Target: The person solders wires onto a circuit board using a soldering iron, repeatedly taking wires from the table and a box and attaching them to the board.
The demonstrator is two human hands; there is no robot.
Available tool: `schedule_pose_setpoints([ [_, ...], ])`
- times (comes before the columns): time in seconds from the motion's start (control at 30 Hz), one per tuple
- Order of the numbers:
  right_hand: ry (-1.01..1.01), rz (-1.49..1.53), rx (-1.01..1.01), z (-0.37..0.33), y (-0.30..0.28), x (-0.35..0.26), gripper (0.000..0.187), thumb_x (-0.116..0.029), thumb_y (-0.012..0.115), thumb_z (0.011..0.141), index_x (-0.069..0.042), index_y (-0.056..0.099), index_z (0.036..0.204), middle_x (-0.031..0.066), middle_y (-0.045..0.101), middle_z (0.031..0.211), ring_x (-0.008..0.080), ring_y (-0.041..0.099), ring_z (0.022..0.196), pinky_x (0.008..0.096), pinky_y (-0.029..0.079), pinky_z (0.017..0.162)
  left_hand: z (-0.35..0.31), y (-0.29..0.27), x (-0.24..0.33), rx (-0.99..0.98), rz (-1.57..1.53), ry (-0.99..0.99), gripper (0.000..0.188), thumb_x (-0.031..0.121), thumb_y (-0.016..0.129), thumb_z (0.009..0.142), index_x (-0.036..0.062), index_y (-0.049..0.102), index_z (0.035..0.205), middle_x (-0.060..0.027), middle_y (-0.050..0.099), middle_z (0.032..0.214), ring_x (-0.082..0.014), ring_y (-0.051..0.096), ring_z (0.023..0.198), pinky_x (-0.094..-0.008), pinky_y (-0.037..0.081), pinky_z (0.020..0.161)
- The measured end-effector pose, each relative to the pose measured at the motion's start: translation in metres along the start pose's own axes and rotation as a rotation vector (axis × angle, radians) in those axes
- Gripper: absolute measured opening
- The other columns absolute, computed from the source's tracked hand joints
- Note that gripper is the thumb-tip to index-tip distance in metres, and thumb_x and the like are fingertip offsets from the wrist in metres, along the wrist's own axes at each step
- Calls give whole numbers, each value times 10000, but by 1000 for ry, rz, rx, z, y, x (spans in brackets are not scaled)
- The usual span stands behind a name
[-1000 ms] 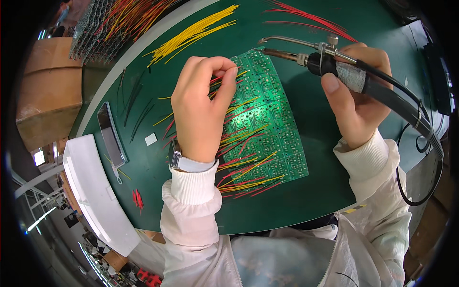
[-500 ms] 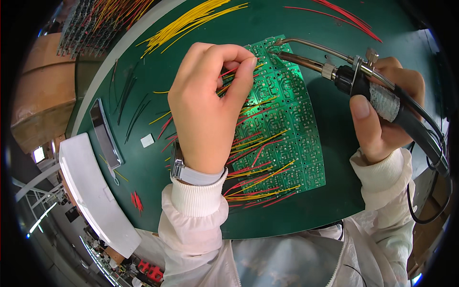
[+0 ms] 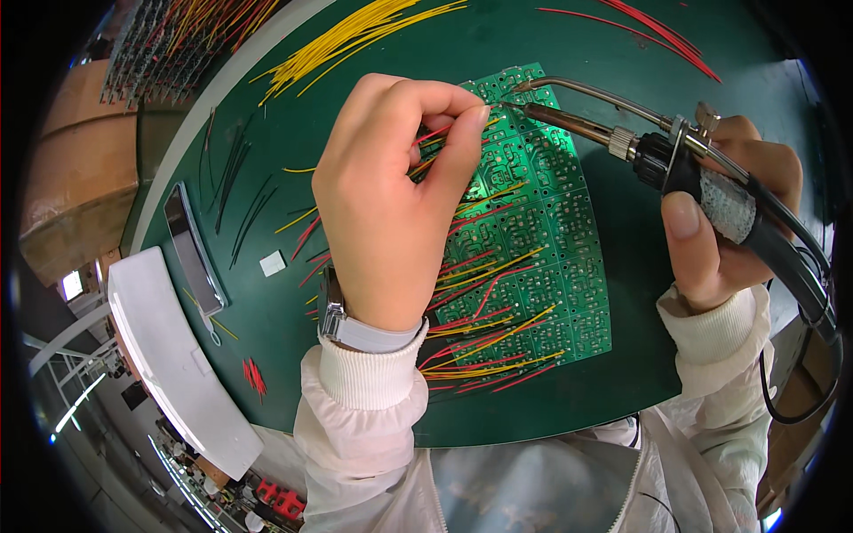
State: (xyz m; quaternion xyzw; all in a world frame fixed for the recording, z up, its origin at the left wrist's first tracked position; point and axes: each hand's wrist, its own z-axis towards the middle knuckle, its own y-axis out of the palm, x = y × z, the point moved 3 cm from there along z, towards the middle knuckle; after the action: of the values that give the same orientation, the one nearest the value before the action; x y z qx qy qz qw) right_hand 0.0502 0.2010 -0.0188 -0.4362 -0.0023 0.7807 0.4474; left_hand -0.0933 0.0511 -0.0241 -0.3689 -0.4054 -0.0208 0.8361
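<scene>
Red, thin plastic-coated wire (image 3: 433, 135), likely light, limp and best held near its tip, sits in our left hand's (image 3: 382, 191) pinch; our right hand (image 3: 696, 253) grips a black-and-silver soldering iron (image 3: 656, 160).

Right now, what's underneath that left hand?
The green circuit board reaches out to the right of the left hand; red wires and yellow wires show on both sides. The hand covers the stretch between, so whether any wire runs straight through can't be seen.

The left grip (image 3: 386, 191) hides part of the circuit board (image 3: 555, 249) beneath; just right of that grip, the soldering iron's (image 3: 653, 158) contact is too small to tell; beyond, yellow wires (image 3: 342, 43) are cut off.
</scene>
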Motion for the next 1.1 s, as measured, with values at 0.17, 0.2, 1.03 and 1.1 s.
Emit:
schedule_pose_setpoints([
  [0.17, 39, 22, -4, 1, 1, 0, 461, -283, 740, 733, 50, 474, 910, 112, 492, 846, 150, 472, 668, 259, 411, 593, -1, -1, 1, 1, 24, 21, 80, -7, 667, 757, 14, 613, 812, 16, 511, 719, -63, 366, 605, -193, 308, 543],
  [0.2, 16, 14, -10, 0, 1, 0, 465, -287, 743, 732, 50, 474, 908, 115, 496, 849, 148, 470, 662, 259, 410, 590, 0, -1, 2, -1, 26, 16, 82, -8, 668, 755, 14, 613, 810, 15, 514, 721, -64, 369, 605, -193, 310, 544],
  [1.03, 95, -13, 2, 1, 0, -2, 509, -326, 751, 719, 44, 466, 924, 133, 528, 879, 136, 472, 654, 250, 410, 600, -2, -1, 3, 51, 81, 107, 95, -22, 674, 741, 10, 626, 816, -8, 550, 772, -75, 413, 604, -202, 348, 537],
  [1.1, 89, -37, -18, 0, -1, -3, 510, -326, 751, 718, 43, 465, 922, 136, 531, 884, 136, 475, 657, 250, 411, 601, -3, -2, 4, 46, 79, 78, 95, -20, 675, 742, 11, 626, 818, -7, 549, 775, -74, 412, 605, -202, 346, 536],
])
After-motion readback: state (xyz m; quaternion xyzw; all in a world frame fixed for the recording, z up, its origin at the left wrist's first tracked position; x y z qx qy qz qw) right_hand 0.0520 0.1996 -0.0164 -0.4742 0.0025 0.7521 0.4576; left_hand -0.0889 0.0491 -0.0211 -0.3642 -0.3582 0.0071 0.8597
